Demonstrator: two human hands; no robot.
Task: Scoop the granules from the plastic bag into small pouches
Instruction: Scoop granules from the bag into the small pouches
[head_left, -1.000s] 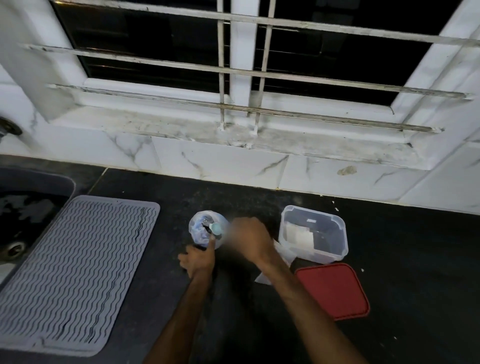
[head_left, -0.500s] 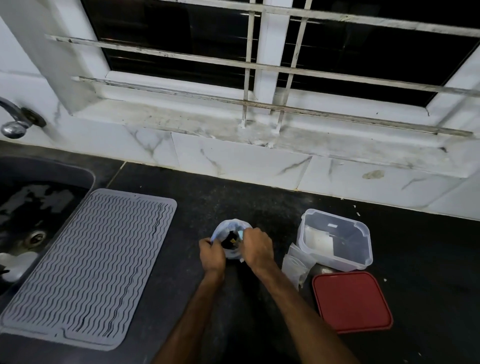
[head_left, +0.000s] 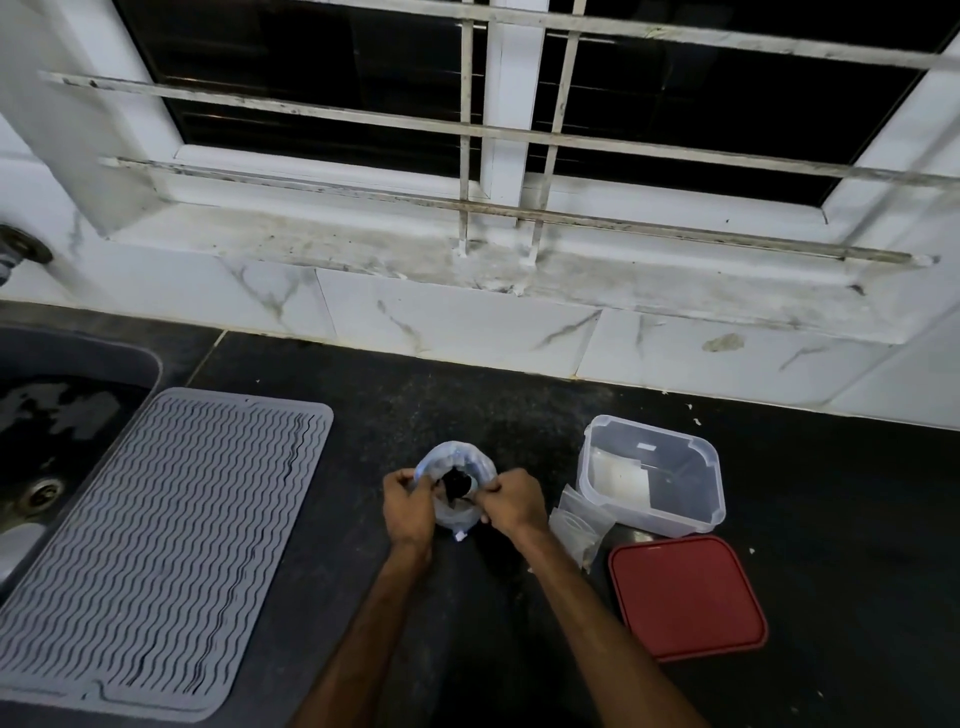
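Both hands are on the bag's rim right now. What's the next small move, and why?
Probably let the right hand release the rim and reach for one of the pouches, while the left hand holds the plastic bag open. Both hands pinch its rolled rim, the mouth gapes with dark granules showing, and the pouches lie untouched just to the right, against the clear container.

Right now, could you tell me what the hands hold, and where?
The left hand and right hand each pinch the plastic bag at its rolled rim, on opposite sides.
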